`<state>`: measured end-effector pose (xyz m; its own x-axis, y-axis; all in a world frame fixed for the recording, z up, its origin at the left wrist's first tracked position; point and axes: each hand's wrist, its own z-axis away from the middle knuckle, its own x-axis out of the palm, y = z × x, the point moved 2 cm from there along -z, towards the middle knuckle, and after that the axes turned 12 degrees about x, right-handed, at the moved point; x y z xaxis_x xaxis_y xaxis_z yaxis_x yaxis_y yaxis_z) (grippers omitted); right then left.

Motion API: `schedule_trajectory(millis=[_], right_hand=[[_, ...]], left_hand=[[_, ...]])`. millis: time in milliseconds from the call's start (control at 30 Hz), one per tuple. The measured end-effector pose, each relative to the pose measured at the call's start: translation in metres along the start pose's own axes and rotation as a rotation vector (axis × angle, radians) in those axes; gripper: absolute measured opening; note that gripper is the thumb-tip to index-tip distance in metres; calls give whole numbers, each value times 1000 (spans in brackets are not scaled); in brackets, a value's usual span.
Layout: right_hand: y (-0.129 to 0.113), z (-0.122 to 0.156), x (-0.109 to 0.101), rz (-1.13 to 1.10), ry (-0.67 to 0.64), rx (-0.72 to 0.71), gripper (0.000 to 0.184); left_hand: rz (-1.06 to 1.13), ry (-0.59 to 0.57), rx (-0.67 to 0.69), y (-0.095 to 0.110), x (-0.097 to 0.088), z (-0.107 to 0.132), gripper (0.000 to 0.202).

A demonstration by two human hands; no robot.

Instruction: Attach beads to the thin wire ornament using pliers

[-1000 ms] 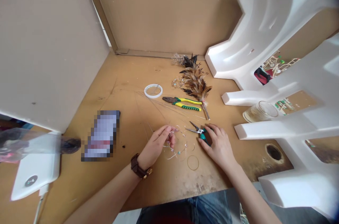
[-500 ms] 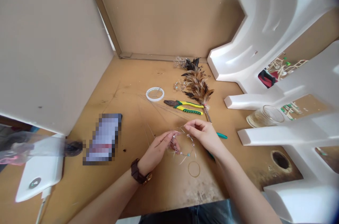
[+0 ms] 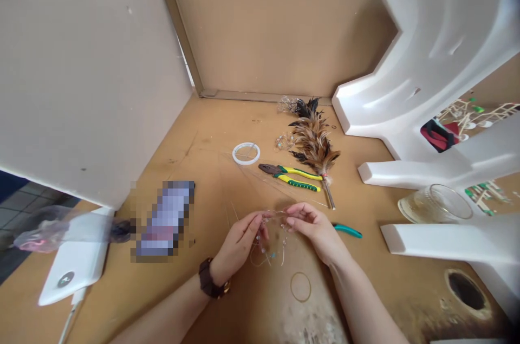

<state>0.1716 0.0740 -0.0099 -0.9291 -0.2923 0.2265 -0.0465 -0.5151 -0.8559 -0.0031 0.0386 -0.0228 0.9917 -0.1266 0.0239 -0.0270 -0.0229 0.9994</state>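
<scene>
Between my hands is a loop of thin wire strung with small clear beads and a teal bead (image 3: pixel 273 255), its loose ends hanging below. My left hand (image 3: pixel 239 245) pinches the loop's left side, and its wrist wears a dark watch (image 3: pixel 209 279). On the other side, my right hand (image 3: pixel 316 231) grips the wire between thumb and fingertips. A thin gold ring (image 3: pixel 300 273) lies on the table just below. Beyond the hands rest pliers with yellow-green handles (image 3: pixel 298 183) and a white ring (image 3: pixel 234 155). A teal handle (image 3: pixel 348 231) shows beside my right hand.
A feather duster (image 3: pixel 312 138) lies at the back beside tangles of wire (image 3: pixel 284 141). At left are a blurred-out phone (image 3: pixel 168 219), a white power bank (image 3: pixel 77 268) and a plastic bag (image 3: pixel 60 227). White moulded plastic (image 3: pixel 422 173) and a glass (image 3: pixel 434 204) stand at right.
The view has shifted, so most things sit lower and further right. Both hands still hold the beaded wire; my right hand has turned slightly, and the loop hangs narrower.
</scene>
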Motion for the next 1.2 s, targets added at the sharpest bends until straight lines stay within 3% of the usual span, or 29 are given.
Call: schedule_trajectory(millis=[300,600,800,967,1200], right_hand=[[-1,0,0,-44,1,-14,21],[3,-1,2,228,34,-121,36],[8,-4,0,192,38,-83,34],[6,1,2,388,-1,-107,29],[13,13,12,733,-177,-109,36]], left_hand=[[-52,32,2,-1,-1,-1,40],[-77,115,51,5,-3,-1,38],[-116,65,41,2,-2,0,37],[-319,53,77,0,-11,-3,34],[-655,233,219,13,-41,-14,26]])
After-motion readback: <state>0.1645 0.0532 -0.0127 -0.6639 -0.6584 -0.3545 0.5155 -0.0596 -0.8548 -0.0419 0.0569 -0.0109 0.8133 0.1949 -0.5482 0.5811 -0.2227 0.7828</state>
